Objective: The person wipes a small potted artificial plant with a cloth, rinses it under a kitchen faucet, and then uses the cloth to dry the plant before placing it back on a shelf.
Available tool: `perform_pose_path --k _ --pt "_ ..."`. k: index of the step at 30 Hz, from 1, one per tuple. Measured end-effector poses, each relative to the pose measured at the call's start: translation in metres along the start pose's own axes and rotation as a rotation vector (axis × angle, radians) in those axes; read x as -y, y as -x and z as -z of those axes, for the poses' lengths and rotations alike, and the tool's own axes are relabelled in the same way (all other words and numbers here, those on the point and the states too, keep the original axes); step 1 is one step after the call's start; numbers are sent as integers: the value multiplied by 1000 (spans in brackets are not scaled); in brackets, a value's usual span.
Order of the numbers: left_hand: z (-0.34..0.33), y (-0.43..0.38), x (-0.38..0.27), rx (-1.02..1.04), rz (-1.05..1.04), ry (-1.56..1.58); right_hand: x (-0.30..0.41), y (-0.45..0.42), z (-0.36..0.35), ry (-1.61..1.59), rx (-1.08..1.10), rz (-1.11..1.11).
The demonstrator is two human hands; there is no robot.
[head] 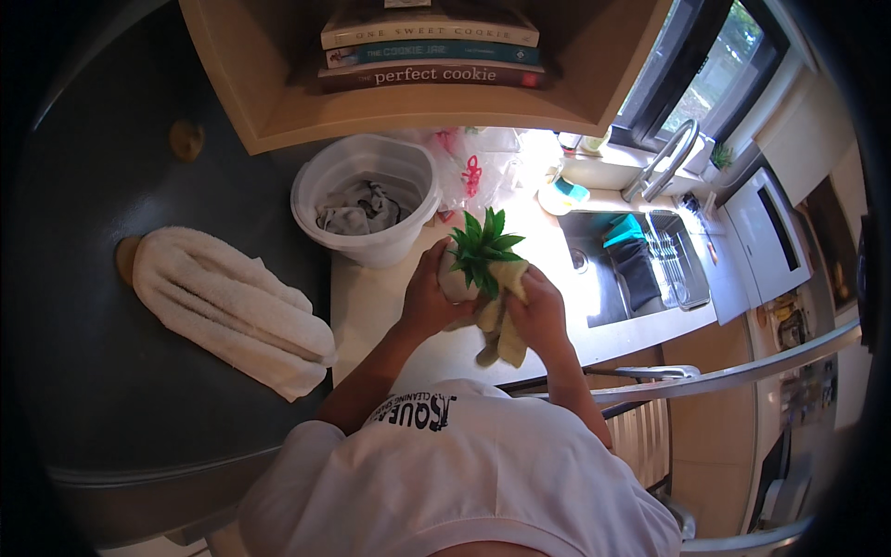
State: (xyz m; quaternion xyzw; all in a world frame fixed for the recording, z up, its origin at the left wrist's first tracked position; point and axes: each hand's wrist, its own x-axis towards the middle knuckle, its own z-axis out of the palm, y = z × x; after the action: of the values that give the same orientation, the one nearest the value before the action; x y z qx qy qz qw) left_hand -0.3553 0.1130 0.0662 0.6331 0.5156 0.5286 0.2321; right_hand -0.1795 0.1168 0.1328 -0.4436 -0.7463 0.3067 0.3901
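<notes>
A small green potted plant [484,247] in a white pot [456,278] is held above the light countertop [369,327]. My left hand [426,292] grips the pot from its left side. In my right hand [539,306] is a yellowish cloth [505,334], bunched beside the leaves and hanging below them. Part of the cloth reaches under the pot. Fingertips of both hands are partly hidden by the pot, leaves and cloth.
A white plastic bucket [365,240] with grey rags stands behind left, beside clear plastic bags [487,174]. Overhead is a wooden shelf [431,111] with books. Right lie a sink [598,306] and faucet [654,181]; left, a cream towel [230,306] hangs on a dark surface.
</notes>
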Motion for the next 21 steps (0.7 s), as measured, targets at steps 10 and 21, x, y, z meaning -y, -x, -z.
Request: perform_pose_path --k 10,21 --pt "0 -6 -2 -21 -49 -32 3 6 -7 279 -12 102" --pt "9 -3 16 53 -56 98 -34 9 38 -659 -183 -273"
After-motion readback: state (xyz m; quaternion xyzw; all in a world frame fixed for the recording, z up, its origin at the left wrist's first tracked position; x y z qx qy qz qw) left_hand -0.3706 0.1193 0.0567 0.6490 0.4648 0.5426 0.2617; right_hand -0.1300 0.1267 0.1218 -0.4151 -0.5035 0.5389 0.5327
